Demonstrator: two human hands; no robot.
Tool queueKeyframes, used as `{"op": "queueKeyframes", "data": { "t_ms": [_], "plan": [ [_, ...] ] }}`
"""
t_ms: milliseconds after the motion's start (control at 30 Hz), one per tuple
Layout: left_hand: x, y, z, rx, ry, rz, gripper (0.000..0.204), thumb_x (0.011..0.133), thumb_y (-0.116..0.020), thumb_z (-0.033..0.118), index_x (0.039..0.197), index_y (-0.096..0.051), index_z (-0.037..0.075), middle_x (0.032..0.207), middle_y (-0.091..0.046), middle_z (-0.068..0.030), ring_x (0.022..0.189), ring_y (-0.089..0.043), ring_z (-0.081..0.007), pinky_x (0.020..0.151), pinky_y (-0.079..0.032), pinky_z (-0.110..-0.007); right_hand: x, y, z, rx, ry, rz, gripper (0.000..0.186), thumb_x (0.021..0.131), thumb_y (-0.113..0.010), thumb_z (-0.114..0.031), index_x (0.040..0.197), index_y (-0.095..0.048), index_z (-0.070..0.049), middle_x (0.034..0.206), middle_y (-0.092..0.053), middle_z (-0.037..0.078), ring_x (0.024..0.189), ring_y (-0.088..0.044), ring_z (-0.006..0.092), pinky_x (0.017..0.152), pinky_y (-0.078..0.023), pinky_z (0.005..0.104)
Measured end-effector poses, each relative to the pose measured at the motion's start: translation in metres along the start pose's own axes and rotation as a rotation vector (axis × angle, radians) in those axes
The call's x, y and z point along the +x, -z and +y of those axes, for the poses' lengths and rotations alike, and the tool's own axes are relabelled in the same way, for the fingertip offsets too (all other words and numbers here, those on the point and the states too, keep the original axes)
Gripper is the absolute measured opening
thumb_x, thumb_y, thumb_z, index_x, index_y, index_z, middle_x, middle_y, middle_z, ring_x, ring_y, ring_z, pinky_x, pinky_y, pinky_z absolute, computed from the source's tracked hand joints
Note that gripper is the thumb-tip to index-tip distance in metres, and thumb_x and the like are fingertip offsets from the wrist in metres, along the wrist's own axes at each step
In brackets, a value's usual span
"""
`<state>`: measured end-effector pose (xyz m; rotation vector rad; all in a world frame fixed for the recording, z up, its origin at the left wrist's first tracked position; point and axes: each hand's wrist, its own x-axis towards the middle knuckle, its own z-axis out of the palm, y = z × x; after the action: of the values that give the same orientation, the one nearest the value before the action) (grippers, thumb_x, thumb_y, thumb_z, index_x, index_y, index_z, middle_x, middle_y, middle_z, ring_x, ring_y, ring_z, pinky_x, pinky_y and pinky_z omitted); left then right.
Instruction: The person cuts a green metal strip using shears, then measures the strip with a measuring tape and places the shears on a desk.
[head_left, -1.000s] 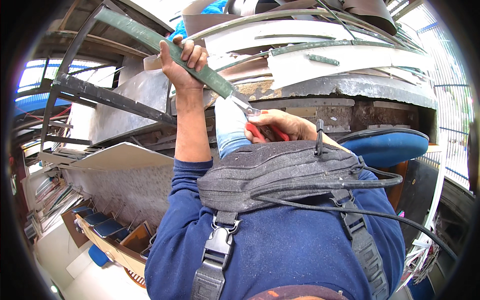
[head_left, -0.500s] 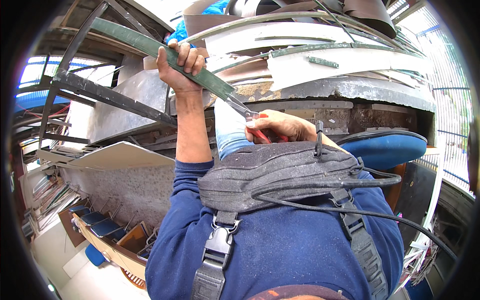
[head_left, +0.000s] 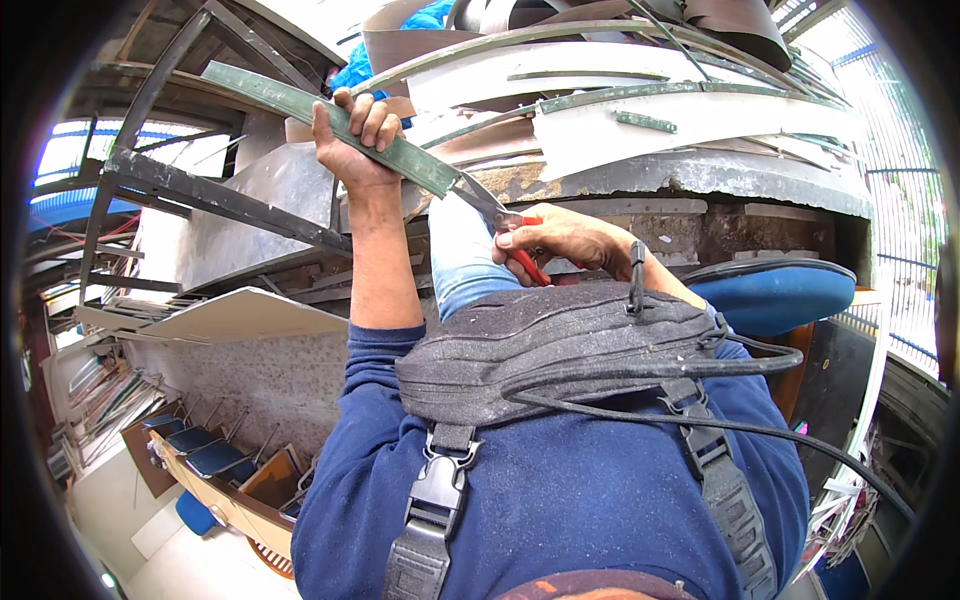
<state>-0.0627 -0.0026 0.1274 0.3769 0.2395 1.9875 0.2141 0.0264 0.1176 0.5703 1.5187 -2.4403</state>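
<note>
My left hand (head_left: 358, 135) is wrapped around a flat green strip (head_left: 290, 98), held at a slant with its upper end to the far left. In my right hand (head_left: 565, 240) is a pair of snips (head_left: 496, 212) with red handles and grey metal blades. The blade tips touch or nearly touch the lower right end of the strip; the exact contact is too small to tell. Below the strip's end, my leg in light blue jeans (head_left: 458, 255) shows beside the workbench.
The stone-like workbench (head_left: 730, 185) ahead bears white sheets, long strips and a short green offcut (head_left: 645, 122). A dark metal frame (head_left: 225, 200) stands on the left. A blue stool seat (head_left: 775, 295) is close on the right. A black cable (head_left: 640, 407) crosses my front.
The strip's upper left end has shifted right and down. My right hand and the snips have turned slightly, and more of the blades shows at the strip's lower end.
</note>
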Motion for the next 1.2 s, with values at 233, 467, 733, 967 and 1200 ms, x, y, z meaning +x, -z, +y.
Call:
{"op": "queueKeyframes", "data": {
  "t_ms": [233,467,733,967,1200],
  "plan": [
    [0.0,-0.003,-0.004,0.012,0.023,-0.033,0.031,0.094,-0.061,0.038,0.097,-0.06,0.007,0.062,-0.034,0.0041,0.049,-0.032,-0.0062,0.043,-0.031,-0.02,0.001,0.001,-0.001,0.183,-0.017,-0.008,0.035,0.093,-0.062,-0.034,0.087,-0.063,0.0,0.06,-0.056,0.005,0.05,-0.054,0.0126,0.047,-0.044,0.0255],
    [0.007,-0.005,-0.002,0.031,0.059,-0.186,0.035,0.093,-0.06,0.045,0.095,-0.061,0.01,0.06,-0.034,0.004,0.046,-0.033,-0.0069,0.04,-0.031,-0.022,0.008,0.0,0.012,0.79,0.02,-0.377,0.035,0.097,-0.057,-0.033,0.093,-0.06,0.001,0.075,-0.063,0.008,0.055,-0.056,0.012,0.049,-0.047,0.023],
    [0.008,0.016,0.005,-0.203,-0.077,0.152,0.04,0.093,-0.052,0.045,0.082,-0.054,0.006,0.059,-0.033,0.0017,0.047,-0.034,-0.0102,0.043,-0.032,-0.024,0.014,0.005,0.024,-0.48,0.231,0.349,0.03,0.091,-0.063,-0.027,0.111,-0.06,-0.003,0.097,-0.066,0.013,0.087,-0.065,0.0233,0.083,-0.05,0.0336],
    [0.002,0.028,-0.028,-0.243,-0.254,0.447,0.044,0.098,-0.033,0.045,0.071,-0.043,0.012,0.058,-0.042,-0.0013,0.056,-0.051,-0.017,0.058,-0.049,-0.032,0.032,0.01,0.021,-0.482,0.392,0.803,0.036,0.089,-0.059,-0.028,0.113,-0.056,0.0,0.098,-0.065,0.023,0.092,-0.065,0.0376,0.083,-0.05,0.0434],
    [-0.019,0.017,-0.063,0.146,-0.121,0.626,0.04,0.096,-0.052,0.05,0.098,-0.06,0.01,0.089,-0.069,-0.0046,0.085,-0.068,-0.0237,0.081,-0.06,-0.039,0.025,0.035,-0.013,-0.533,0.361,1.027,0.036,0.091,-0.059,-0.024,0.117,-0.056,0.0,0.097,-0.066,0.021,0.091,-0.066,0.0348,0.082,-0.051,0.0407]
  ]
}}
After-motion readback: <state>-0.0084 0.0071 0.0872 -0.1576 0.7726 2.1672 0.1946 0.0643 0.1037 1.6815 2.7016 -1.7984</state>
